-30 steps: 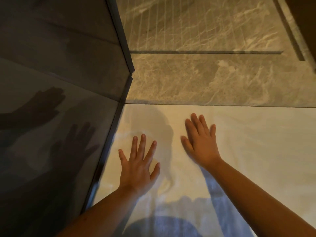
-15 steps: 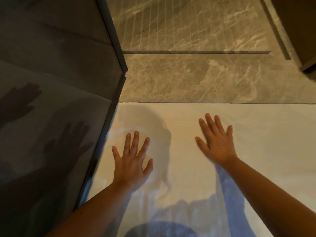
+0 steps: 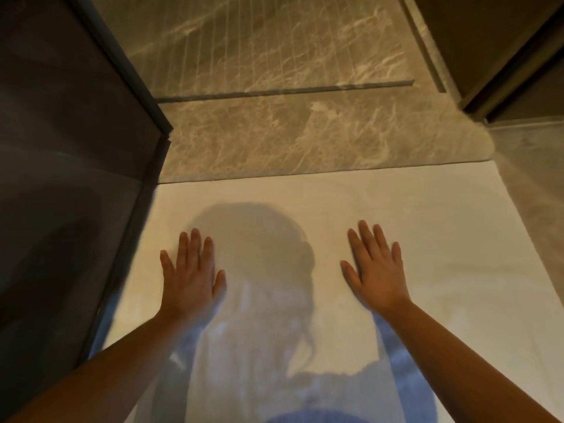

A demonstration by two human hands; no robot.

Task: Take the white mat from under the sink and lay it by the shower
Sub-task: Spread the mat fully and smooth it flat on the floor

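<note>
The white mat (image 3: 381, 203) lies flat on the floor, filling the lower middle of the view. Its far edge runs along the marble threshold of the shower (image 3: 290, 145). My left hand (image 3: 190, 276) rests palm down on the mat near its left side, fingers spread. My right hand (image 3: 375, 267) presses flat on the mat further right, fingers also apart. Neither hand grips anything. My head's shadow falls on the mat between the hands.
A dark glass shower panel (image 3: 70, 178) with a black frame stands close on the left, against the mat's left edge. Beyond the threshold lies the grooved marble shower floor (image 3: 274, 47). A dark wall and door frame (image 3: 503, 68) rise at the upper right.
Both hands have slid apart over the mat, the right hand moving rightward. The view has shifted right, showing the mat's right edge and the door frame.
</note>
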